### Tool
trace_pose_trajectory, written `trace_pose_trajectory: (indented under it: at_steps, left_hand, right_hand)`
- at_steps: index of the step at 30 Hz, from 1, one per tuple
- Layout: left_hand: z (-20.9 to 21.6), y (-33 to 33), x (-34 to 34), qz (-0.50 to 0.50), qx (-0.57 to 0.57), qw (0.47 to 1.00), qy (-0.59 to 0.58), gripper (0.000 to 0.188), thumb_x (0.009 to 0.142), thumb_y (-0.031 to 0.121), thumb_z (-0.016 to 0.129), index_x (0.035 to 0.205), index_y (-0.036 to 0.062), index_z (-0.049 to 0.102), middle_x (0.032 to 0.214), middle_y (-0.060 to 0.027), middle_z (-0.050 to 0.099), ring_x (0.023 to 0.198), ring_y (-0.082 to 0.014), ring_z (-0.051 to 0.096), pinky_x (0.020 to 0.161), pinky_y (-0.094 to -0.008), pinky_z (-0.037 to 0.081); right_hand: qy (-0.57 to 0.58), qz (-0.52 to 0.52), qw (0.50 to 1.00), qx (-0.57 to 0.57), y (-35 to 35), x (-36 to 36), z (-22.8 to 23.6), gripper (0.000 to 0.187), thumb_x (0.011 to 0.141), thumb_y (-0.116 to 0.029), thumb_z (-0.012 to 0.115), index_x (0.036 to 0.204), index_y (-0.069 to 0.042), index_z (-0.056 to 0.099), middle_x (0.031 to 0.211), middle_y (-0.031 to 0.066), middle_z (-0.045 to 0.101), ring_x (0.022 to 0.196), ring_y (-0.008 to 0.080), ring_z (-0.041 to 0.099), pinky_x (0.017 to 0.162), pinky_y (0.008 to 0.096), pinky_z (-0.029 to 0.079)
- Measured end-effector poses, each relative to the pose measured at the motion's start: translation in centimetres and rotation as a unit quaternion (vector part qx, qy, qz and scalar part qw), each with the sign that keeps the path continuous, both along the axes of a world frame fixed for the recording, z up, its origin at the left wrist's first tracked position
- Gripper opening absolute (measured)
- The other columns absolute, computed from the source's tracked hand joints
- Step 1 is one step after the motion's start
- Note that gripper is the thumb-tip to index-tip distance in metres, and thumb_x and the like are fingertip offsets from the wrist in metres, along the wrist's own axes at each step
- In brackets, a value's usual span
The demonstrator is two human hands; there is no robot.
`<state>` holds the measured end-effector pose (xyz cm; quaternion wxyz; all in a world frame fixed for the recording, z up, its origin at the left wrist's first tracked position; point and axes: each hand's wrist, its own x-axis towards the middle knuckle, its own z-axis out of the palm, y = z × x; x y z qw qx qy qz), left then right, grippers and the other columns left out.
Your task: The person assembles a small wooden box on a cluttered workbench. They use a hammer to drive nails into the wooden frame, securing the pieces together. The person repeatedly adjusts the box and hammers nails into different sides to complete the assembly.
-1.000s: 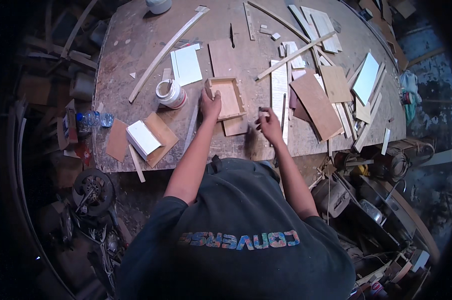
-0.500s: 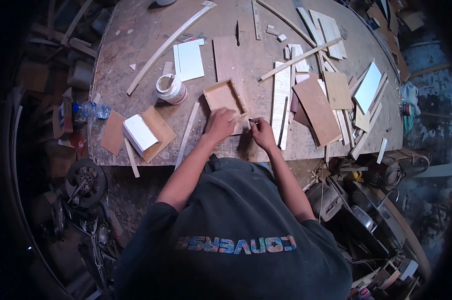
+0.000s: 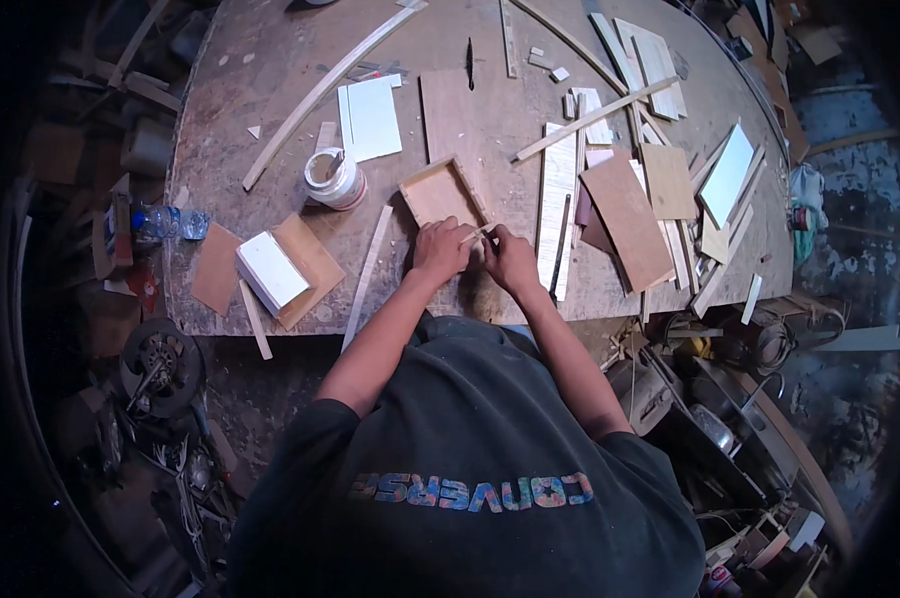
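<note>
One shallow rectangular wooden box [image 3: 438, 193] lies on my scuffed workbench [image 3: 233, 112], my left hand [image 3: 441, 248] over its near edge, my right hand [image 3: 511, 259] just beside, at its near right corner; whether either grips, I cannot tell. One round white tub [image 3: 344, 192] stands left of the box; one dark wheel [image 3: 162, 365] sits lower, farther left.

The small box [image 3: 438, 195] is light brown. The jar [image 3: 345, 191] is white. The shirt [image 3: 470, 419] is very dark grey, with patchy letters [image 3: 546, 490] in blue, pink and orange.
</note>
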<state>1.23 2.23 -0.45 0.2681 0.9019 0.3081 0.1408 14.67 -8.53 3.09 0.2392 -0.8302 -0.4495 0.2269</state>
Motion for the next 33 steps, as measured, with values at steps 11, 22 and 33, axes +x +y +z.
trace_pose_trajectory:
  at_steps: [11,22,33]
  left_hand:
    - [-0.9,0.3,-0.1,-0.018,0.016,1.000,-0.016,0.017,0.080,0.023,0.072,0.095,0.0171,0.069,0.088,-0.0060,0.060,0.089,-0.0281,0.065,0.081,-0.0453,0.051]
    - [-1.3,0.6,0.0,-0.025,0.033,0.998,-0.043,0.011,0.080,0.022,0.070,0.090,0.0157,0.067,0.085,-0.0057,0.058,0.086,-0.0279,0.065,0.077,-0.0439,0.050]
    - [-1.6,0.6,0.0,-0.026,0.045,0.998,-0.039,0.012,0.080,0.018,0.066,0.092,0.0165,0.066,0.085,-0.0055,0.058,0.086,-0.0271,0.064,0.077,-0.0434,0.049]
  right_hand:
    - [-0.019,-0.057,0.998,-0.029,1.4,-1.7,0.5,0.023,0.091,-0.021,0.064,0.097,0.001,0.063,0.074,0.0276,0.067,0.074,0.0471,0.068,0.070,0.0542,0.055]
    - [-0.033,-0.058,0.997,-0.044,2.2,-2.6,0.2,0.021,0.087,-0.016,0.064,0.092,0.003,0.059,0.075,0.0297,0.067,0.074,0.0480,0.067,0.069,0.0550,0.054]
    - [-0.016,-0.114,0.993,-0.039,3.2,-4.2,-0.1,0.021,0.086,-0.016,0.065,0.091,0.003,0.056,0.074,0.0301,0.065,0.074,0.0505,0.066,0.067,0.0564,0.053]
